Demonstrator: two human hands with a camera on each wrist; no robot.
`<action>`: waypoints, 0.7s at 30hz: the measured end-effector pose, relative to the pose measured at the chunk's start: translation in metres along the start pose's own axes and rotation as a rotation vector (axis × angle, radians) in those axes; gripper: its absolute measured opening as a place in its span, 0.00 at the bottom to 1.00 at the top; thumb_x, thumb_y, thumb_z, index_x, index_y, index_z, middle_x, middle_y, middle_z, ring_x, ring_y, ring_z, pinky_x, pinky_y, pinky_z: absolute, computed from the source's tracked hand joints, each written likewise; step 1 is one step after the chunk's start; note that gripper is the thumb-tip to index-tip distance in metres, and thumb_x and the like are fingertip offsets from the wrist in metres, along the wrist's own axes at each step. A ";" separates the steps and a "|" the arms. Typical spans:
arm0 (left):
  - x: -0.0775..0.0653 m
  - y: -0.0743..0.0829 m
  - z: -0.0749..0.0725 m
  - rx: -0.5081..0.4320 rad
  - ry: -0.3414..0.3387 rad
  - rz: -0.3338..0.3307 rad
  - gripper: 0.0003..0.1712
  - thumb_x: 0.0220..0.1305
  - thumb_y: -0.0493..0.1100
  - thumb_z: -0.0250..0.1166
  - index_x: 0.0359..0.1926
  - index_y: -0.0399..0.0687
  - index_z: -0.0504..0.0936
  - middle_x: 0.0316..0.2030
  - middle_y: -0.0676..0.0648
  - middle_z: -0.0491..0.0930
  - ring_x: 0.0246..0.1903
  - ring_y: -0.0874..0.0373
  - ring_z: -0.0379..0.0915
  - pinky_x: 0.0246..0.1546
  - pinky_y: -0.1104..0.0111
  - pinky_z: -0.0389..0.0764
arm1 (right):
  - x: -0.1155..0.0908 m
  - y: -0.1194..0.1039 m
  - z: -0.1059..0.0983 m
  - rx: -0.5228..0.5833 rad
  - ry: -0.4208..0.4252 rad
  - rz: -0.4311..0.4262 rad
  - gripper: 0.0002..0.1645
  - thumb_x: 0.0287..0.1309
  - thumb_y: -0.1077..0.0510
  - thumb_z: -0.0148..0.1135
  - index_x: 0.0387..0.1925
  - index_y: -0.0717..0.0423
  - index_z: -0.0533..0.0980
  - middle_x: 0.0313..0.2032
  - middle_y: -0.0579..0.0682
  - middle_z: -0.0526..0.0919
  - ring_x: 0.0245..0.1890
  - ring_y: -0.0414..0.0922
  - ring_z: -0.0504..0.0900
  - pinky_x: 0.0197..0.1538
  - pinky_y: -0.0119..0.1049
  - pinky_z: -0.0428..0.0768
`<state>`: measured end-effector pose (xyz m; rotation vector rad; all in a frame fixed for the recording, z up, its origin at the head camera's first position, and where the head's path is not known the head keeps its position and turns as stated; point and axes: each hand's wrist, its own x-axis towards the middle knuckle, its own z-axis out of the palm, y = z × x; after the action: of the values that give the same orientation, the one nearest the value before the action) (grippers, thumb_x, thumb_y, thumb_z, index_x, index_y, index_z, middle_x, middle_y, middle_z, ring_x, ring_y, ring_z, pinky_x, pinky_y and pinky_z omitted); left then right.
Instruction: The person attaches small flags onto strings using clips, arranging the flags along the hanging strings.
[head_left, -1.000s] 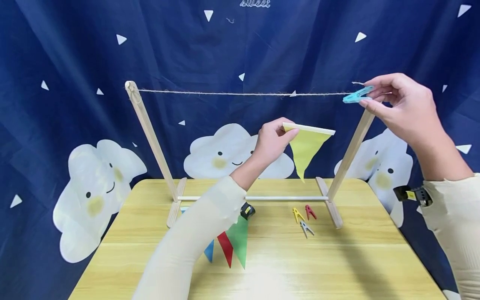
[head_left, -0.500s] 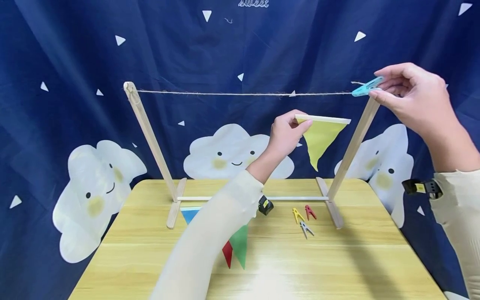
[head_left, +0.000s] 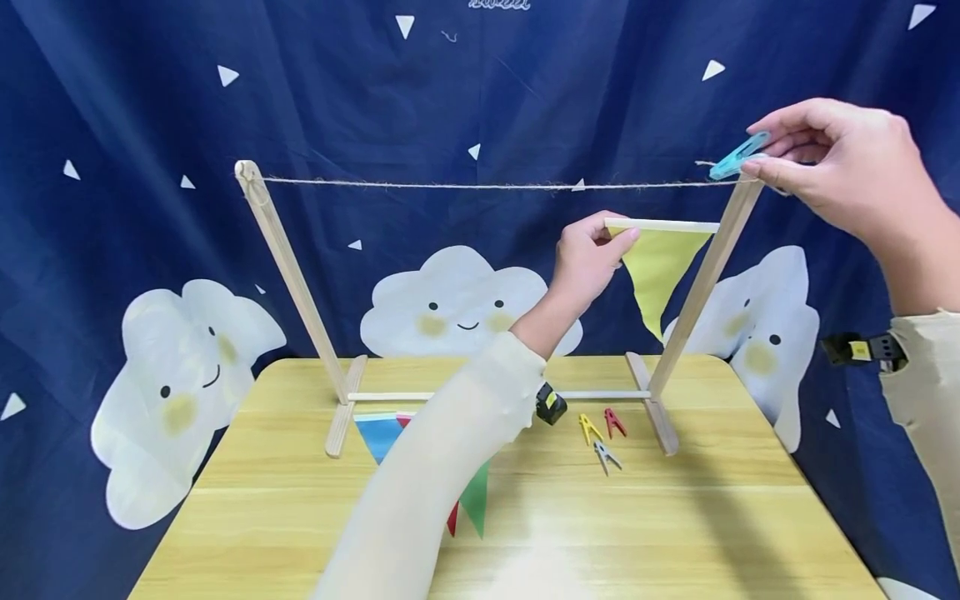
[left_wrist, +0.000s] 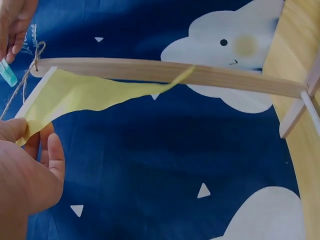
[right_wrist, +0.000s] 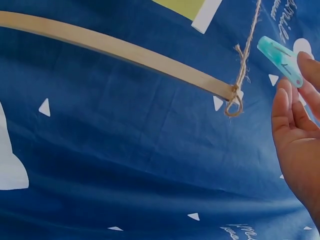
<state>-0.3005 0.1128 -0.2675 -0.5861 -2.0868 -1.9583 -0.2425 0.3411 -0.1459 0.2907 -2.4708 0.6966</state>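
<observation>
In the head view, the left hand (head_left: 588, 258) pinches the left end of the yellow pennant's (head_left: 666, 271) white top edge between thumb and fingers. The pennant hangs below the string (head_left: 465, 186), point down, its right end at the right post (head_left: 701, 287). The right hand (head_left: 862, 167) pinches a turquoise clothespin (head_left: 738, 156) just beside the string, by the top of that post. On the table (head_left: 600, 533), a yellow clothespin (head_left: 586, 423), a red clothespin (head_left: 611, 418) and a grey clothespin (head_left: 602, 451) lie near the right post's foot. Farther left, a blue pennant (head_left: 378, 433), a red pennant (head_left: 453, 520) and a green pennant (head_left: 475, 500) lie partly hidden by the left sleeve (head_left: 442, 467).

The left wrist view shows the left thumb on top of the yellow pennant's corner, with fingers behind it; its far tip curls.

In the right wrist view, the turquoise clothespin sits between the right thumb and fingers, apart from the string, which is knotted at the right post's end.
</observation>
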 end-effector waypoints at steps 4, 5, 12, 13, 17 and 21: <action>0.001 0.003 0.009 -0.041 0.025 0.001 0.08 0.67 0.41 0.71 0.43 0.42 0.88 0.29 0.48 0.84 0.25 0.68 0.73 0.28 0.79 0.80 | 0.004 -0.001 -0.003 -0.044 -0.020 0.004 0.24 0.68 0.53 0.67 0.61 0.60 0.79 0.32 0.26 0.71 0.33 0.29 0.69 0.42 0.07 0.65; 0.002 0.004 0.011 -0.055 0.033 0.001 0.08 0.67 0.41 0.71 0.43 0.41 0.88 0.28 0.48 0.84 0.24 0.68 0.73 0.27 0.79 0.80 | 0.005 -0.001 -0.004 -0.054 -0.025 0.009 0.24 0.68 0.52 0.66 0.61 0.59 0.79 0.31 0.25 0.71 0.33 0.29 0.69 0.42 0.07 0.65; 0.007 0.009 0.022 -0.090 0.062 -0.004 0.07 0.67 0.40 0.71 0.42 0.41 0.88 0.26 0.48 0.83 0.23 0.68 0.73 0.27 0.78 0.82 | 0.010 -0.001 -0.010 -0.102 -0.034 -0.010 0.24 0.66 0.53 0.69 0.58 0.60 0.81 0.29 0.24 0.70 0.31 0.29 0.68 0.39 0.08 0.65; 0.008 0.010 0.023 -0.088 0.063 -0.003 0.07 0.67 0.40 0.71 0.42 0.41 0.88 0.27 0.49 0.83 0.23 0.67 0.74 0.27 0.78 0.82 | 0.011 -0.001 -0.010 -0.111 -0.036 -0.014 0.23 0.66 0.53 0.69 0.58 0.60 0.81 0.29 0.25 0.70 0.31 0.30 0.68 0.38 0.08 0.64; 0.010 0.015 0.026 -0.108 0.080 0.000 0.07 0.67 0.40 0.71 0.43 0.40 0.88 0.27 0.47 0.84 0.24 0.64 0.76 0.27 0.78 0.82 | 0.012 -0.001 -0.012 -0.141 -0.038 -0.028 0.22 0.66 0.53 0.69 0.56 0.60 0.82 0.28 0.26 0.70 0.31 0.32 0.67 0.36 0.10 0.64; 0.012 0.019 0.027 -0.102 0.107 -0.006 0.07 0.67 0.39 0.71 0.43 0.40 0.88 0.27 0.47 0.84 0.23 0.64 0.76 0.27 0.78 0.82 | 0.015 -0.002 -0.014 -0.159 -0.036 -0.048 0.21 0.65 0.53 0.69 0.54 0.61 0.84 0.28 0.25 0.70 0.31 0.33 0.66 0.35 0.11 0.64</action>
<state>-0.2998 0.1420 -0.2474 -0.4836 -1.9377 -2.0608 -0.2478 0.3460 -0.1272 0.3027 -2.5274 0.4759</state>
